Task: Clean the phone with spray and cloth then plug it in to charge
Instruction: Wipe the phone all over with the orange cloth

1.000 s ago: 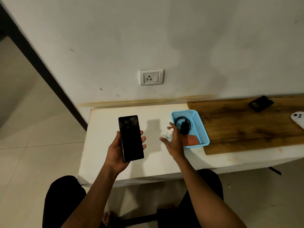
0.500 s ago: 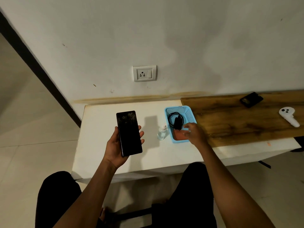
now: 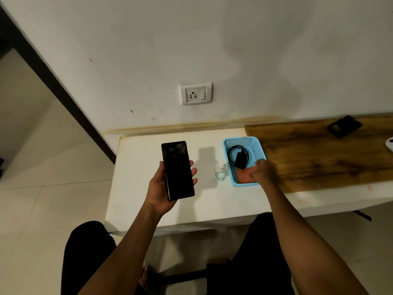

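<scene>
My left hand (image 3: 162, 186) holds a black phone (image 3: 177, 170) screen up above the white table (image 3: 136, 188); smudges show near its top. A small clear spray bottle (image 3: 220, 172) stands on the table between the phone and a blue mesh basket (image 3: 258, 146). Inside the basket lie a black charger with coiled cable (image 3: 239, 157) and an orange cloth (image 3: 244, 175). My right hand (image 3: 262, 172) reaches into the basket's near end, fingers curled onto the cloth. A white wall socket (image 3: 195, 93) is on the wall above the table.
A wooden board (image 3: 319, 154) covers the table's right part. On it lie a second black phone (image 3: 344, 126) at the back and a white object (image 3: 390, 143) at the frame's right edge. My knees are under the table's front edge.
My right hand let go of the spray bottle, left it standing on the table, and moved right into the basket onto the orange cloth. My left hand kept the phone steady.
</scene>
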